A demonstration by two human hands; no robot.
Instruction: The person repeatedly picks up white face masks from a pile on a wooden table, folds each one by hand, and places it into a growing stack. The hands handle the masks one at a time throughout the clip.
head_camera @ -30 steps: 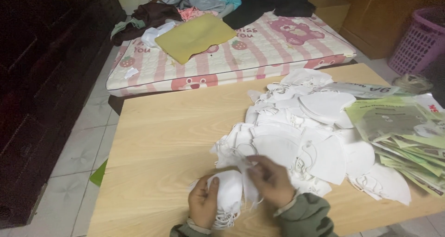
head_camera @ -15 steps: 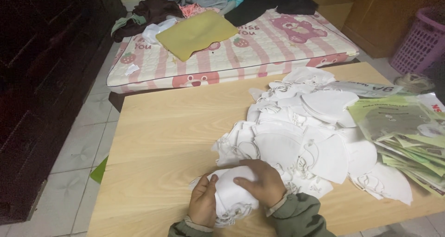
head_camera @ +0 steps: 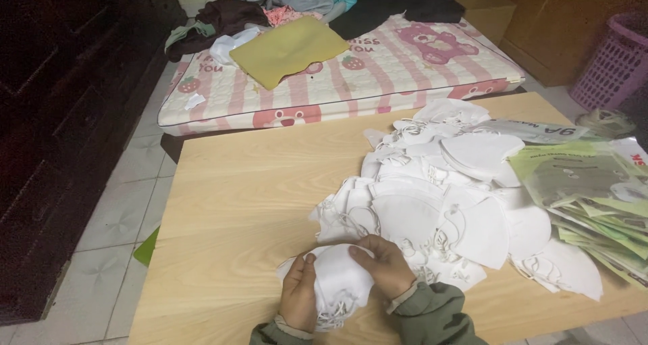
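Stack of white masks [head_camera: 335, 277]: held at the near edge of the counter [head_camera: 243, 203], just in front of the big loose pile; its long axis runs roughly left to right between the two palms, with the ear loops hanging off the near end toward the person.
Left hand [head_camera: 299, 298]: fingers point away from the person, thumb up, palm pressed against the left side of the stack.
Right hand [head_camera: 382, 267]: curled over the top and right side of the stack, fingers pointing left, wrist in a green sleeve [head_camera: 432, 311].
Grip: both hands closed on the same stack, squeezing it between them.
Pile of masks [head_camera: 445, 203]: spread over the right half of the counter, touching the held stack's far side.
Green packets [head_camera: 594, 190]: fanned at the right edge.
Mattress [head_camera: 351, 75]: on the floor beyond the counter.
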